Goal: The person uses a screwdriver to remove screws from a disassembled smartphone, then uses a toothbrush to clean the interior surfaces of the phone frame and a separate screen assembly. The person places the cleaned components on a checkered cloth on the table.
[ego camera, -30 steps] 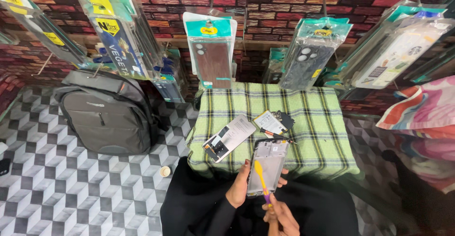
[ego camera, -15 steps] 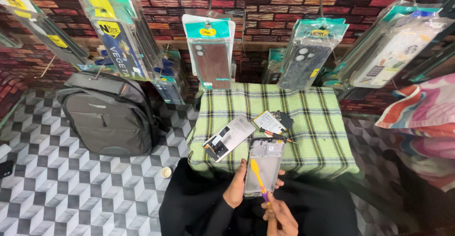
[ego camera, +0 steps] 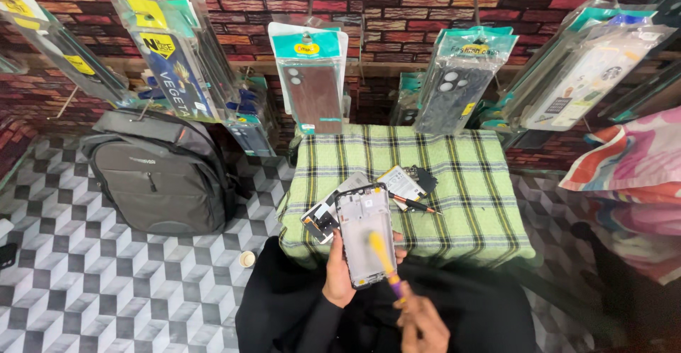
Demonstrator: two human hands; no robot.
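My left hand (ego camera: 338,271) holds an opened phone frame (ego camera: 364,232) upright over my lap, near the front edge of a low table with a green plaid cloth (ego camera: 468,204). My right hand (ego camera: 423,322) grips a yellow and purple tool (ego camera: 384,260), its yellow tip resting on the lower part of the phone frame. On the cloth behind the frame lie a phone back cover (ego camera: 325,211), a flat battery-like part (ego camera: 401,181) and a small screwdriver (ego camera: 414,205).
A grey backpack (ego camera: 159,172) stands on the checkered floor at the left. Packaged phone cases (ego camera: 310,76) hang in front of a brick wall. A small round cap (ego camera: 247,258) lies on the floor. Patterned fabric (ego camera: 631,183) is at the right.
The phone frame and the yellow tool have shifted slightly; the tool tip has moved a little over the frame. Nothing on the table has moved.
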